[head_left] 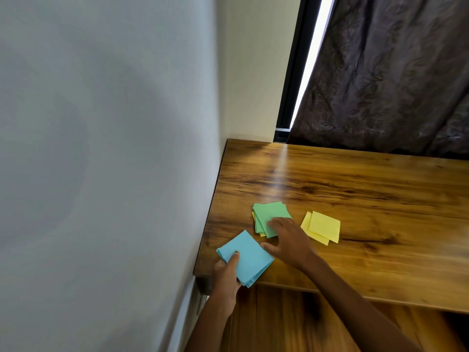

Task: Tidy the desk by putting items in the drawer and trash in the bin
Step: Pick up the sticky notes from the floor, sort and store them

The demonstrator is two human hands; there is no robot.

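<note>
A stack of blue paper squares [247,255] is held over the desk's front left corner, my left hand [226,274] shut on it with the thumb on top. A little further in lies a loose pile of green squares [270,214] with a yellow sheet under it. My right hand [289,240] rests on the near edge of that green pile, fingers spread, thumb out towards the blue stack. Two overlapping yellow squares [323,227] lie to the right of the green pile. All of them are on the wooden desk [368,199].
A pale wall [101,148] runs along the desk's left edge. A dark curtain [393,72] hangs behind the desk, with a bright strip of window [308,64] beside it. Below the desk's front edge a lower wooden surface [291,323] shows.
</note>
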